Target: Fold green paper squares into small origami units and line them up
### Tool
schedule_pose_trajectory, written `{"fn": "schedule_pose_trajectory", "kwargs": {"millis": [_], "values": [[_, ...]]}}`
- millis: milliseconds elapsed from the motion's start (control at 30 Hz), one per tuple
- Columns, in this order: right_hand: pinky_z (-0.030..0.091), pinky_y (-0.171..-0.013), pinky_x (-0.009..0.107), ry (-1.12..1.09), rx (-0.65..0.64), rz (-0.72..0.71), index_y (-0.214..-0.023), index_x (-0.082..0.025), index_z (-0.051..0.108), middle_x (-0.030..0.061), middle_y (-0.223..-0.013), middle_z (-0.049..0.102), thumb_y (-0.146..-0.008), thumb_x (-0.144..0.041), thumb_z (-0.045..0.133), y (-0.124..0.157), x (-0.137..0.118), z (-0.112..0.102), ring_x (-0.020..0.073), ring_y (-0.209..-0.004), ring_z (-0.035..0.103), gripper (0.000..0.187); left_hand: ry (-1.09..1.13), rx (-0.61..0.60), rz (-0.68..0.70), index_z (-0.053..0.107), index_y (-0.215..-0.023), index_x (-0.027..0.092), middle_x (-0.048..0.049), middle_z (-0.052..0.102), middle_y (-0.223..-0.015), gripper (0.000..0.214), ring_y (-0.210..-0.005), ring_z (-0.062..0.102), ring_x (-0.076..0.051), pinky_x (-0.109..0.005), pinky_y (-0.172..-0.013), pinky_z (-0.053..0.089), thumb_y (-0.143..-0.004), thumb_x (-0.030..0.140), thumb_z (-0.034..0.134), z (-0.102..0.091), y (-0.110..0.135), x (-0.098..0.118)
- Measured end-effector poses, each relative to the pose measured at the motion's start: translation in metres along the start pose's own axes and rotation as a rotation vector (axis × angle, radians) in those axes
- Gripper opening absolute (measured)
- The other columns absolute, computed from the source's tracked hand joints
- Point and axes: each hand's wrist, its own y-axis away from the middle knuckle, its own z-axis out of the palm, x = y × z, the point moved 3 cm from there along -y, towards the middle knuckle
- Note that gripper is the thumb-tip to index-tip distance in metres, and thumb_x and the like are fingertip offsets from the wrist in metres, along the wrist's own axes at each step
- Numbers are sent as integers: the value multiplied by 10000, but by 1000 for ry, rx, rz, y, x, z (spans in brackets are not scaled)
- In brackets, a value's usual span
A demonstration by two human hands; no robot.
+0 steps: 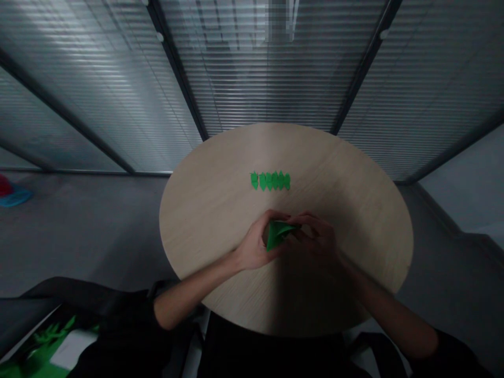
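A folded piece of green paper (277, 233) is held just above the round wooden table (220, 210), near its middle front. My left hand (255, 244) pinches its left side, fingers curled around it. My right hand (317, 239) grips its right side with closed fingers. Farther back on the table lies a row of several small folded green paper pieces (270, 180), side by side, apart from both hands.
Glass walls with blinds (252, 68) rise behind the table. A red and blue object (11, 193) lies on the floor at far left. Green and white material (47, 349) shows at the bottom left beside my dark clothing.
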Motion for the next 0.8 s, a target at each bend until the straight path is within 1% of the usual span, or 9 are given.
{"fn": "schedule_pose_trajectory", "kwargs": {"millis": [67, 133, 300, 367, 433, 533, 633, 733, 800], "values": [[608, -752, 329, 1, 12, -9, -950, -290, 783, 21, -914, 767, -929, -220, 731, 1, 0, 0, 189, -838, 743, 90, 31, 16, 11, 543, -1289, 209, -149, 668, -1307, 480, -1198, 674, -284, -474, -1020, 562, -850, 146, 728, 0, 0, 1], [602, -753, 321, 8, 26, -19, -963, -287, 771, 17, -928, 768, -934, -204, 722, 2, 0, 0, 183, -835, 739, 100, 27, 28, 29, 530, -1302, 214, -143, 662, -1314, 497, -1202, 670, -276, -462, -1021, 558, -846, 133, 711, 0, 0, 0], [575, -677, 279, 66, 25, -106, -951, -259, 726, 0, -833, 728, -938, -190, 710, 1, -2, 0, 157, -731, 695, 72, -67, 16, 104, 541, -1214, 211, -83, 667, -1108, 407, -973, 671, -221, -378, -833, 555, -829, 126, 645, 0, 3, -2], [565, -668, 267, 78, 19, -140, -943, -254, 709, -5, -826, 714, -943, -173, 701, 1, -4, 1, 150, -725, 685, 81, -91, 10, 115, 548, -1181, 211, -75, 658, -1074, 370, -932, 653, -215, -371, -805, 535, -830, 130, 627, -1, 4, -2], [559, -667, 263, 87, 14, -163, -951, -255, 701, -6, -832, 703, -948, -145, 689, 2, -5, 2, 148, -734, 679, 111, -99, 1, 100, 562, -1150, 208, -73, 651, -1050, 312, -914, 639, -213, -371, -802, 524, -850, 147, 619, -2, 3, -1], [564, -672, 271, 108, 11, -186, -978, -262, 701, 2, -849, 696, -955, -124, 678, 3, -5, 2, 155, -753, 681, 141, -52, -20, 56, 575, -1110, 202, -65, 633, -1006, 236, -881, 622, -202, -357, -780, 513, -880, 170, 612, -2, 2, 0], [578, -679, 277, 124, 15, -226, -1014, -269, 710, 13, -881, 705, -959, -126, 679, 4, -6, 2, 163, -771, 693, 156, 6, -25, 30, 585, -1110, 199, -65, 628, -1015, 231, -880, 621, -195, -345, -770, 508, -887, 164, 632, -1, 1, 1], [596, -709, 283, 147, 28, -261, -1037, -273, 724, 20, -913, 722, -953, -121, 679, 4, -7, 1, 167, -795, 710, 179, 22, 5, 33, 618, -1096, 195, -73, 647, -1029, 188, -910, 637, -196, -346, -798, 511, -915, 158, 655, 0, 0, 0], [604, -732, 291, 162, 25, -251, -1038, -274, 729, 21, -925, 729, -950, -115, 673, 5, -7, 0, 171, -815, 720, 190, 24, 28, 38, 642, -1064, 192, -74, 663, -1018, 137, -923, 649, -197, -345, -813, 514, -934, 156, 663, 0, -1, 0]]}}
